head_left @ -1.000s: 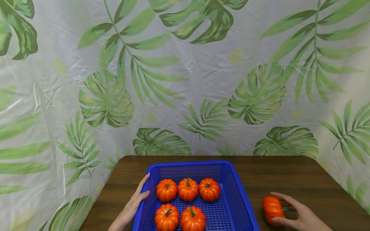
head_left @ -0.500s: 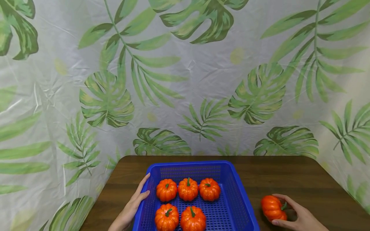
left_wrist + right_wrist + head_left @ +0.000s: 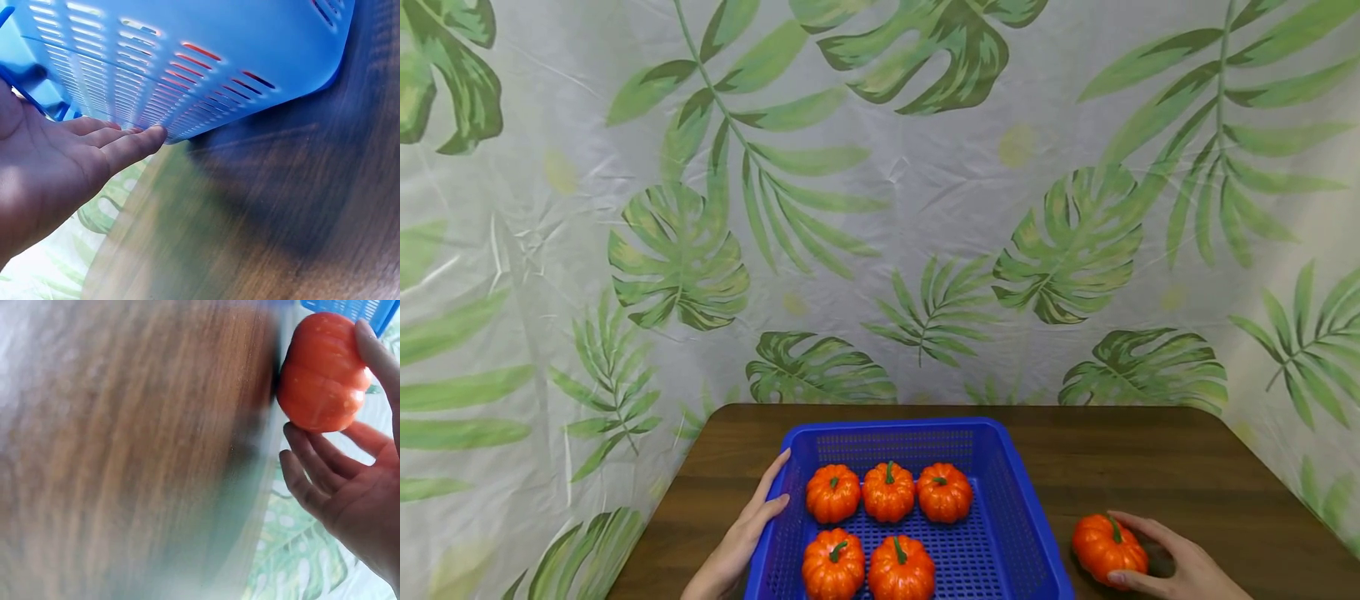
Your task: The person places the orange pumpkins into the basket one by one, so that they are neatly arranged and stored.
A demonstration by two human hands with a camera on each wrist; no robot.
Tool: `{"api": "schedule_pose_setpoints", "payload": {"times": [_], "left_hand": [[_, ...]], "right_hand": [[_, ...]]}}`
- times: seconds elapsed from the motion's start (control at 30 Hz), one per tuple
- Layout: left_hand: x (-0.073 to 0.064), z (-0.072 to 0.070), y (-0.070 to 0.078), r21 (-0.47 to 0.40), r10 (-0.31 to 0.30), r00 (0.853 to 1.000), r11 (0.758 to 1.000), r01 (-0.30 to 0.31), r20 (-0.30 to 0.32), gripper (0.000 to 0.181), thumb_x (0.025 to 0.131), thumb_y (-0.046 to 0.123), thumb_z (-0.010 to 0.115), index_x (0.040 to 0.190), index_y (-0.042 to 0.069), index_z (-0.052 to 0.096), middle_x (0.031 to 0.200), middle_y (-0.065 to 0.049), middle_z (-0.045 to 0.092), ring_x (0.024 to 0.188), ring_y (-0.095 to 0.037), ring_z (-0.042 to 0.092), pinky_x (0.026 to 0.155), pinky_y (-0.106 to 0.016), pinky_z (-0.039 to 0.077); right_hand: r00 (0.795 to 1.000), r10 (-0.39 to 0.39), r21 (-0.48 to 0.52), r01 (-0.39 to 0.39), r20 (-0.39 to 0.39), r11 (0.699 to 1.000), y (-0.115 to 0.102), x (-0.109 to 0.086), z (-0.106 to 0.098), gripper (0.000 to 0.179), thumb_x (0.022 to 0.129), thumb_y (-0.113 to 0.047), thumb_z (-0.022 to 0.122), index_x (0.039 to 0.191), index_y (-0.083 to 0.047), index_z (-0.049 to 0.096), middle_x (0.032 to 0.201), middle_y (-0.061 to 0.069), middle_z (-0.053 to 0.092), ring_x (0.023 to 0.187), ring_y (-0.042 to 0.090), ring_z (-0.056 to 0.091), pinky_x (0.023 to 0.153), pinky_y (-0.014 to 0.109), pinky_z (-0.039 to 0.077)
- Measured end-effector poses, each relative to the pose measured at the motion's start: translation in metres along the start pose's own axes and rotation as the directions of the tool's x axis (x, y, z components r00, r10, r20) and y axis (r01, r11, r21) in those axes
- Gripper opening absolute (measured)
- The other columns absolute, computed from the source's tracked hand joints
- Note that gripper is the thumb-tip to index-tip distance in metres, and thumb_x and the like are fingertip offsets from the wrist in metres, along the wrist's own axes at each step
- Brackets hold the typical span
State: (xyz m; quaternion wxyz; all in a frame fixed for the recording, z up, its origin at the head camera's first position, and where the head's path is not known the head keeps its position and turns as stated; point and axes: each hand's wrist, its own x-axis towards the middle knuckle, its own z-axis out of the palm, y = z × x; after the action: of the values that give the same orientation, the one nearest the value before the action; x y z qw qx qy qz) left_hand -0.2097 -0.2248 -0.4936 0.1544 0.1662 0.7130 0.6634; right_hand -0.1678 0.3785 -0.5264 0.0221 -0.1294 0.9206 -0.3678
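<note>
To the right of the blue basket (image 3: 1033, 508), my right hand (image 3: 1183, 567) holds a small orange pumpkin (image 3: 1105, 554) between thumb and fingers. Its green stem points up, and it sits at the tabletop. The right wrist view has the thumb on one side of the pumpkin (image 3: 325, 375) and fingertips at the other. My left hand (image 3: 741, 529) rests against the basket's left side, fingertips and thumb tip at the rim. Seen from the left wrist, its fingers (image 3: 134, 150) lie nearly straight along the slotted outer wall (image 3: 206, 69). Several orange pumpkins (image 3: 887, 493) with green stems stand inside the basket.
The brown wooden table (image 3: 1135, 450) carries the basket and the held pumpkin. Behind it hangs a pale curtain (image 3: 925, 208) printed with green leaves. In the basket, three pumpkins form the far row and two the near row, beside bare mesh floor (image 3: 970, 567).
The right hand's pumpkin has turned from lying on its side, stem toward the palm, to upright with its stem on top. The left hand and basket have stayed put.
</note>
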Motion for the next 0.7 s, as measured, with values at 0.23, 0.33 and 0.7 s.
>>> {"api": "schedule_pose_setpoints", "payload": {"times": [0.23, 0.33, 0.7], "left_hand": [[0.001, 0.0, 0.001, 0.002, 0.007, 1.0, 1.0, -0.007, 0.011, 0.065, 0.114, 0.029, 0.031, 0.167, 0.028, -0.006, 0.173, -0.021, -0.009, 0.15, -0.048, 0.026, 0.104, -0.032, 0.046], [0.001, 0.0, 0.001, 0.001, -0.001, 1.0, 1.0, 0.001, 0.007, 0.064, 0.114, 0.03, 0.031, 0.167, 0.029, -0.005, 0.174, -0.02, -0.008, 0.149, -0.047, 0.027, 0.104, -0.032, 0.046], [0.0, -0.001, -0.001, 0.0, -0.009, 1.0, 1.0, 0.009, 0.0, 0.063, 0.114, 0.032, 0.032, 0.167, 0.031, -0.003, 0.174, -0.02, -0.004, 0.145, -0.043, 0.036, 0.103, -0.036, 0.048]], "right_hand": [[0.995, -0.099, -0.037, 0.098, -0.029, 0.995, -0.004, 0.004, -0.001, 0.064, 0.093, -0.021, 0.078, 0.151, -0.011, 0.052, 0.123, -0.026, 0.06, 0.106, -0.017, 0.053, 0.074, 0.02, 0.053], [0.979, -0.17, -0.08, 0.162, -0.109, 0.983, -0.01, 0.005, -0.001, 0.067, 0.086, -0.015, 0.084, 0.148, -0.014, 0.057, 0.124, -0.033, 0.055, 0.102, -0.015, 0.056, 0.072, 0.021, 0.051], [0.97, -0.114, -0.047, 0.106, -0.214, 0.993, -0.04, 0.016, -0.014, 0.065, 0.09, -0.016, 0.081, 0.149, -0.013, 0.055, 0.128, -0.044, 0.047, 0.103, -0.011, 0.057, 0.074, 0.024, 0.052]]}}
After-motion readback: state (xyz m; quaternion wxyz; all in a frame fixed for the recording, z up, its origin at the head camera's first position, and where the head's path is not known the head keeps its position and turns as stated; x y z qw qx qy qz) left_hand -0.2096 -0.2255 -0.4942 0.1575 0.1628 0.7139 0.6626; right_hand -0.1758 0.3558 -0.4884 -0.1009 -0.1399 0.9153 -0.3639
